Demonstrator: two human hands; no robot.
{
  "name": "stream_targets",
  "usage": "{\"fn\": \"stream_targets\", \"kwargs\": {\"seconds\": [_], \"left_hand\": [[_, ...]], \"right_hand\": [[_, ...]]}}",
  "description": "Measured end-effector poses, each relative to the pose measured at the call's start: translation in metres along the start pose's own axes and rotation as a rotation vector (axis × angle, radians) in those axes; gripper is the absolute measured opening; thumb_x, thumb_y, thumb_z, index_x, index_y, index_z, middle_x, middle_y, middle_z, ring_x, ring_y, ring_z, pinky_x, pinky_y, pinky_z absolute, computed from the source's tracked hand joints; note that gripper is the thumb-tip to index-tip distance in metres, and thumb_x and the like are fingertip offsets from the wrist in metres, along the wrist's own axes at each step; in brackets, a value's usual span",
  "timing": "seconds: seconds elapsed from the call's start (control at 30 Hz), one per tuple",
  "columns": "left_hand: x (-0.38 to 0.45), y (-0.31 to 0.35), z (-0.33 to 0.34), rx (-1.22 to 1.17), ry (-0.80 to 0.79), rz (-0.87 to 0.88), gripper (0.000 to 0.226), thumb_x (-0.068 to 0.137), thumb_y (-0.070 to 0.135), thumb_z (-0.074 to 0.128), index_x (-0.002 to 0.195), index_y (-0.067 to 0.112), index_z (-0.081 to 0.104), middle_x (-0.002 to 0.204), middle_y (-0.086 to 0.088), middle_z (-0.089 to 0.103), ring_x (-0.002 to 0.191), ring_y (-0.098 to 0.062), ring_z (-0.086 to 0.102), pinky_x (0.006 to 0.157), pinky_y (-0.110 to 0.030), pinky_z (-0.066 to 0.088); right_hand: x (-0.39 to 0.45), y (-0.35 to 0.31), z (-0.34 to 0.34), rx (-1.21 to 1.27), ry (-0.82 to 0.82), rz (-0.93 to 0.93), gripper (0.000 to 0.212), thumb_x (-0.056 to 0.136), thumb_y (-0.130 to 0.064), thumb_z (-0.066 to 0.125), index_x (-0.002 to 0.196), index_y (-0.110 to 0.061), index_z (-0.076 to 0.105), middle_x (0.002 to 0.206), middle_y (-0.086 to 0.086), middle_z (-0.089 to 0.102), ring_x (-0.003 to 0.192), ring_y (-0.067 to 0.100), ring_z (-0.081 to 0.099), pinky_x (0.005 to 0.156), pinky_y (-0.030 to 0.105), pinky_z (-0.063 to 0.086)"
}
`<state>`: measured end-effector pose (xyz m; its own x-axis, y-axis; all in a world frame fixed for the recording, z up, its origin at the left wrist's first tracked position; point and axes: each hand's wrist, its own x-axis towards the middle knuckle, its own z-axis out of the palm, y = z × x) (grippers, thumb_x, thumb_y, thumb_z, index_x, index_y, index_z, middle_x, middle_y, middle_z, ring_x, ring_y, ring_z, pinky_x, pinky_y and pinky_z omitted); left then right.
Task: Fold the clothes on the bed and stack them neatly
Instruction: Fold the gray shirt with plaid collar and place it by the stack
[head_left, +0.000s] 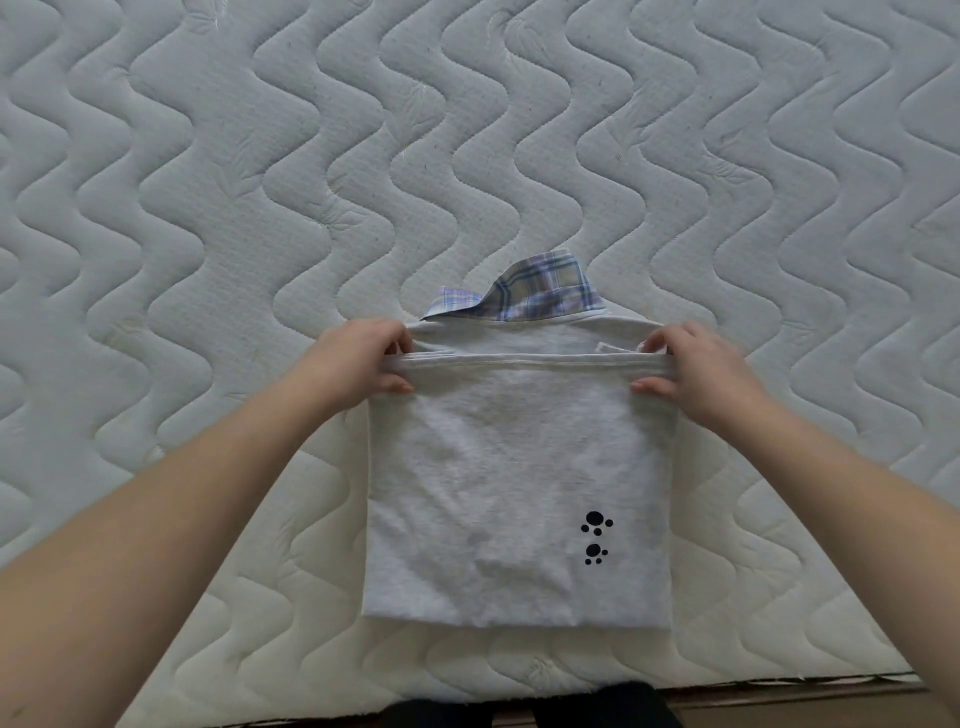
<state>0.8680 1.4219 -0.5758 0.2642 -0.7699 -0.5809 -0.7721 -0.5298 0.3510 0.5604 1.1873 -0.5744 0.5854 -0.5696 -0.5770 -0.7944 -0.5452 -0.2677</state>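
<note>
Here, left hand (358, 358) and right hand (696, 369) pinch grey top (519, 478) (folded) on quilted mattress (208, 208)

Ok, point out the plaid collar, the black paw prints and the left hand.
Purple plaid fabric collar (545, 293), head view: middle of the raised flap.
Black paw prints (596, 538), head view: between the two prints, on the grey shirt.
Left hand (358, 358), head view: back of the hand.

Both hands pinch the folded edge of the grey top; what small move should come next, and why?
Probably lay the folded edge down and smooth it: the left hand and right hand hold it just short of the plaid collar of the light grey paw-print top.
</note>
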Motion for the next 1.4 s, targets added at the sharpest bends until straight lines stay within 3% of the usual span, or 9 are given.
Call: {"fn": "stream_targets", "kwargs": {"seconds": [0.17, 0.27, 0.47, 0.6, 0.67, 0.87, 1.07, 1.27, 1.4], "left_hand": [[-0.007, 0.000, 0.001, 0.151, 0.046, -0.004, 0.028, 0.082, 0.039, 0.074, 0.104, 0.022, 0.067, 0.101, 0.001, 0.067, 0.102, -0.024, 0.058, 0.080, -0.037, 0.045], [-0.010, -0.002, -0.005, -0.020, 0.091, -0.024, 0.026, 0.081, 0.034, 0.077, 0.098, 0.016, 0.069, 0.096, -0.002, 0.068, 0.096, -0.025, 0.059, 0.081, -0.037, 0.045], [0.003, -0.011, -0.014, -0.169, 0.177, -0.099, 0.017, 0.081, 0.026, 0.078, 0.093, 0.017, 0.069, 0.091, 0.002, 0.061, 0.094, -0.023, 0.058, 0.077, -0.032, 0.042], [0.017, -0.009, -0.003, -0.061, 0.156, -0.137, 0.024, 0.081, 0.027, 0.078, 0.100, 0.015, 0.069, 0.117, -0.008, 0.054, 0.112, -0.029, 0.050, 0.095, -0.037, 0.042], [0.021, -0.010, 0.002, -0.096, 0.151, -0.134, 0.021, 0.083, 0.022, 0.076, 0.098, 0.012, 0.066, 0.113, -0.010, 0.056, 0.107, -0.029, 0.052, 0.086, -0.033, 0.040], [0.023, -0.014, 0.002, -0.209, 0.041, -0.228, 0.031, 0.080, 0.022, 0.080, 0.102, 0.016, 0.059, 0.093, -0.001, 0.061, 0.087, -0.022, 0.056, 0.073, -0.031, 0.041], [0.015, -0.008, -0.012, -0.154, -0.007, -0.164, 0.015, 0.087, 0.023, 0.071, 0.086, 0.012, 0.060, 0.085, -0.004, 0.063, 0.084, -0.026, 0.058, 0.065, -0.032, 0.037], [-0.022, 0.010, -0.037, -0.291, 0.031, -0.110, 0.008, 0.086, 0.023, 0.073, 0.086, 0.022, 0.065, 0.073, 0.005, 0.064, 0.069, -0.012, 0.054, 0.060, -0.022, 0.038], [-0.049, 0.021, -0.075, -0.329, 0.078, -0.058, 0.005, 0.085, 0.025, 0.075, 0.087, 0.027, 0.071, 0.072, 0.011, 0.067, 0.065, 0.003, 0.055, 0.058, -0.011, 0.038]], "right_hand": [[-0.004, -0.005, -0.001, 0.071, -0.017, 0.009, 0.030, 0.076, -0.025, 0.083, 0.090, -0.017, 0.058, 0.106, 0.009, 0.056, 0.103, 0.030, 0.054, 0.082, 0.036, 0.040], [-0.004, -0.006, -0.005, 0.166, -0.008, 0.030, 0.034, 0.075, -0.020, 0.082, 0.080, -0.026, 0.049, 0.098, 0.003, 0.063, 0.093, 0.026, 0.057, 0.071, 0.033, 0.039], [0.010, -0.003, -0.014, 0.260, 0.100, 0.037, 0.033, 0.079, -0.018, 0.079, 0.104, -0.027, 0.060, 0.097, -0.004, 0.062, 0.088, 0.017, 0.053, 0.074, 0.027, 0.036], [0.023, 0.001, -0.007, 0.052, 0.091, 0.071, 0.042, 0.078, -0.022, 0.079, 0.117, -0.022, 0.062, 0.117, 0.006, 0.060, 0.112, 0.029, 0.054, 0.089, 0.038, 0.042], [0.030, 0.002, -0.007, 0.033, 0.110, 0.111, 0.048, 0.075, -0.028, 0.082, 0.118, -0.022, 0.062, 0.120, 0.007, 0.055, 0.117, 0.031, 0.049, 0.095, 0.040, 0.038], [0.044, 0.005, -0.014, 0.176, -0.021, 0.115, 0.028, 0.072, -0.023, 0.085, 0.084, -0.019, 0.059, 0.092, 0.005, 0.061, 0.086, 0.023, 0.054, 0.068, 0.030, 0.034], [0.031, 0.005, -0.023, 0.274, -0.021, 0.069, 0.024, 0.077, -0.019, 0.081, 0.095, -0.024, 0.066, 0.083, -0.003, 0.065, 0.070, 0.010, 0.055, 0.055, 0.020, 0.038], [0.001, -0.002, -0.051, 0.274, -0.033, 0.054, 0.015, 0.078, -0.024, 0.081, 0.091, -0.022, 0.074, 0.072, -0.008, 0.064, 0.072, 0.012, 0.057, 0.063, 0.026, 0.040], [-0.023, -0.015, -0.081, 0.344, 0.008, 0.038, 0.012, 0.080, -0.025, 0.080, 0.088, -0.026, 0.072, 0.069, -0.009, 0.061, 0.063, 0.007, 0.050, 0.056, 0.018, 0.037]]}}
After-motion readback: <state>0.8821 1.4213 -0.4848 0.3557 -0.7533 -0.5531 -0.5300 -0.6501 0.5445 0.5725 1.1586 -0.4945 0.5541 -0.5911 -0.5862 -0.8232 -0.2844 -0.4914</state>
